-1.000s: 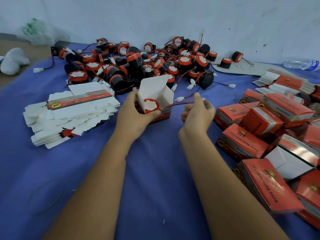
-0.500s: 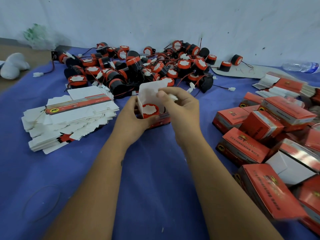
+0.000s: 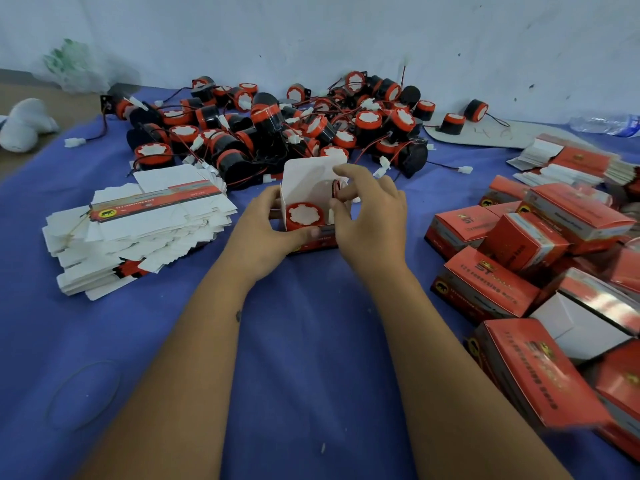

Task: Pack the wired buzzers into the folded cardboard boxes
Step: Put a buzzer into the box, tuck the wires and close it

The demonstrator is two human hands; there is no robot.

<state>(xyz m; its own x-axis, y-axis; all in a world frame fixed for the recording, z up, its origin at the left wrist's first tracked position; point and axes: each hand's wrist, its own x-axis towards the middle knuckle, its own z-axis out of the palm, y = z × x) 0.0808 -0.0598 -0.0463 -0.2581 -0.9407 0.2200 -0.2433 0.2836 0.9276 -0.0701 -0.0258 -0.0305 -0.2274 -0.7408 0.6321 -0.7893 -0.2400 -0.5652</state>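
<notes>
One red-and-black round buzzer [image 3: 305, 216] sits in the open white-lined red cardboard box [image 3: 304, 202] at frame centre. The left hand [image 3: 273, 233] grips the box wall; keep it steady. The right hand [image 3: 369, 213] pinches the coiled red wire [image 3: 335, 189]; tuck it fully before closing. Blue cloth [image 3: 294, 341] covers the surface, white wall [image 3: 311, 36] behind.

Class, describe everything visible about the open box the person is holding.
The open box is small, of thin cardboard, white inside and red printed outside. It stands on the blue cloth with its lid flap raised toward the buzzer pile. A red-rimmed buzzer sits inside, white face up. The left hand grips its left and front sides; the right hand pinches red wire at its opening.
</notes>
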